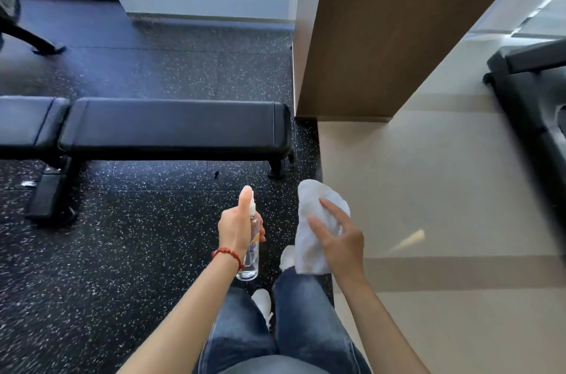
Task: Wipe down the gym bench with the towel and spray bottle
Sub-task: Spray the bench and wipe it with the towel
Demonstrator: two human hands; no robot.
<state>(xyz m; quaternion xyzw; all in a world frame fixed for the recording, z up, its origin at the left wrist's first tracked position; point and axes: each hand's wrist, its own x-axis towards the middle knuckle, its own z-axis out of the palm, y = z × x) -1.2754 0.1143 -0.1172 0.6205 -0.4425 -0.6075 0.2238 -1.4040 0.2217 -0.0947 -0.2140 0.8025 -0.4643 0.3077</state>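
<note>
Nearest are jeans-clad legs (pixel 294 327) and white shoes (pixel 262 303) on the speckled black floor (pixel 122 236). The left hand (pixel 237 228), a red bead bracelet (pixel 228 254) on its wrist, has its grip wrapped around a clear spray bottle (pixel 251 254); its label is blurred and unreadable. The right hand (pixel 340 239) has a loose grip on the crumpled white towel (pixel 312 220). Farther off, well apart from both, stands the black padded gym bench (pixel 174 125), beside a brown column (pixel 382 30).

Black rubber floor with white speckles (pixel 122 251), bearing the long black padded gym bench (pixel 174 127); beige smooth flooring (pixel 428 190) adjoins right of the bench.
</note>
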